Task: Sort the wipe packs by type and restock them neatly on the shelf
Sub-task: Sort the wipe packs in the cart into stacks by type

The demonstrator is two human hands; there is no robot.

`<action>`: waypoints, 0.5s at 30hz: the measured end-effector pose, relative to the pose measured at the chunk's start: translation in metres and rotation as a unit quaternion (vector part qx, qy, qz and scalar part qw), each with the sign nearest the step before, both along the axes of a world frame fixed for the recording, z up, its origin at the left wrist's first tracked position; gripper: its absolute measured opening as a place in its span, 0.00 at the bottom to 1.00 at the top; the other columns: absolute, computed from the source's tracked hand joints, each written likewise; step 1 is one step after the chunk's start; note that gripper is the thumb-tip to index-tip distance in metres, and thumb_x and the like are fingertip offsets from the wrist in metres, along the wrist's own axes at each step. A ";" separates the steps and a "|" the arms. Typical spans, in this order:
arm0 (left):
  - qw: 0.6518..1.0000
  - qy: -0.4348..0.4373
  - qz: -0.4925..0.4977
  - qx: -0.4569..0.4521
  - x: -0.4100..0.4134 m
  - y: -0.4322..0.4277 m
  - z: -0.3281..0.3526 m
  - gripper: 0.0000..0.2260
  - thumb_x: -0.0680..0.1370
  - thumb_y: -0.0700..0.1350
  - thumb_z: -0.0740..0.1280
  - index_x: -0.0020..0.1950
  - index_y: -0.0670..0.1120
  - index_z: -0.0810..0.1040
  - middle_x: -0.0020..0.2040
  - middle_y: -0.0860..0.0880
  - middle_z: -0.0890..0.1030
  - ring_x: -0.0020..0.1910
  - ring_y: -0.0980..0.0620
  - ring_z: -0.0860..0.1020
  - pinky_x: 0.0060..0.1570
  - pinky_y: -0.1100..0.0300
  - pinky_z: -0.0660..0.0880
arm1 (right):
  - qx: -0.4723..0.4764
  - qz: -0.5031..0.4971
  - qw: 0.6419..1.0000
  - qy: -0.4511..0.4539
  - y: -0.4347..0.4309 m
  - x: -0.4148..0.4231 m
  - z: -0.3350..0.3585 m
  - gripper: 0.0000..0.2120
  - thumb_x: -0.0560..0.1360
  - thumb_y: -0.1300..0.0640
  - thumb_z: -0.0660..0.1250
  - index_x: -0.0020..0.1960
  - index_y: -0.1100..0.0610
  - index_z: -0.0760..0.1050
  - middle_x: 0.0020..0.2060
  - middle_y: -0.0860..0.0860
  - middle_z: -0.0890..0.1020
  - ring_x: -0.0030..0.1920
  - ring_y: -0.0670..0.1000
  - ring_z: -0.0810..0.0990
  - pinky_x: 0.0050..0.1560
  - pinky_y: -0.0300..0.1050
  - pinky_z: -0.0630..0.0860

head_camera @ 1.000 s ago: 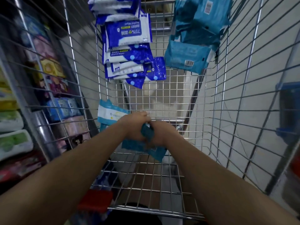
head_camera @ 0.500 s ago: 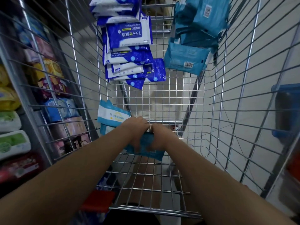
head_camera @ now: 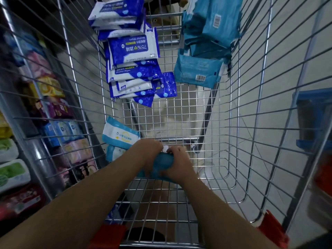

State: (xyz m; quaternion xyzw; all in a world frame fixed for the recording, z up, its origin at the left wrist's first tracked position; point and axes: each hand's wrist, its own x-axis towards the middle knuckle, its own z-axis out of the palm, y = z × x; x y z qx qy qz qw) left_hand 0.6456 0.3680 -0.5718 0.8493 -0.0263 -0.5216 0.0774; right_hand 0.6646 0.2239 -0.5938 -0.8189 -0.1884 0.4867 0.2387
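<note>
Teal wipe pack (head_camera: 162, 163) is sitting low in the middle of the frame, inside the wire cart (head_camera: 251, 123), and both hands are closing on it. The left hand (head_camera: 148, 153) is curling over its left end with fingers bent around the wrapper, and the right hand (head_camera: 177, 163) is gripping its right end the same way, the two hands almost touching. Just to the left, two light-blue-and-white packs (head_camera: 120, 134) are leaning against the cart's left wall. Toward the upper centre, a pile of dark blue alcohol wipe packs (head_camera: 133, 56) is lying along the far end, and a heap of teal packs (head_camera: 206, 44) is resting in the upper right. Beyond the cart's left side, shelves (head_camera: 23, 141) are showing assorted coloured packs.
</note>
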 end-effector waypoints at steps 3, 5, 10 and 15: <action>0.998 0.060 -0.030 0.014 0.015 -0.001 -0.001 0.33 0.65 0.53 0.78 0.66 0.48 0.71 0.62 0.49 0.74 0.61 0.48 0.74 0.59 0.52 0.73 | 0.026 -0.238 0.963 0.124 0.001 0.007 -0.002 0.27 0.62 0.65 0.79 0.58 0.57 0.73 0.52 0.53 0.74 0.49 0.50 0.73 0.41 0.30 0.72; 0.996 0.082 -0.022 0.007 0.023 0.001 -0.002 0.30 0.68 0.54 0.76 0.66 0.49 0.71 0.62 0.48 0.75 0.60 0.48 0.75 0.59 0.51 0.73 | 0.020 -0.356 0.899 0.253 0.002 0.019 0.000 0.28 0.63 0.71 0.77 0.59 0.60 0.72 0.49 0.54 0.76 0.47 0.52 0.76 0.37 0.39 0.78; 0.994 0.106 0.022 -0.029 0.028 0.007 -0.004 0.29 0.69 0.56 0.75 0.66 0.50 0.69 0.62 0.48 0.76 0.59 0.47 0.74 0.56 0.53 0.71 | -0.071 -0.121 0.959 0.246 0.009 0.041 0.004 0.24 0.63 0.68 0.78 0.57 0.63 0.75 0.48 0.56 0.76 0.43 0.51 0.76 0.41 0.43 0.78; 0.990 0.138 0.018 -0.033 0.033 0.004 -0.008 0.30 0.67 0.56 0.76 0.65 0.50 0.72 0.60 0.50 0.77 0.57 0.48 0.76 0.57 0.52 0.73 | -0.094 0.112 0.987 0.073 0.020 0.043 0.008 0.21 0.69 0.56 0.75 0.59 0.59 0.74 0.54 0.56 0.77 0.56 0.54 0.76 0.52 0.45 0.72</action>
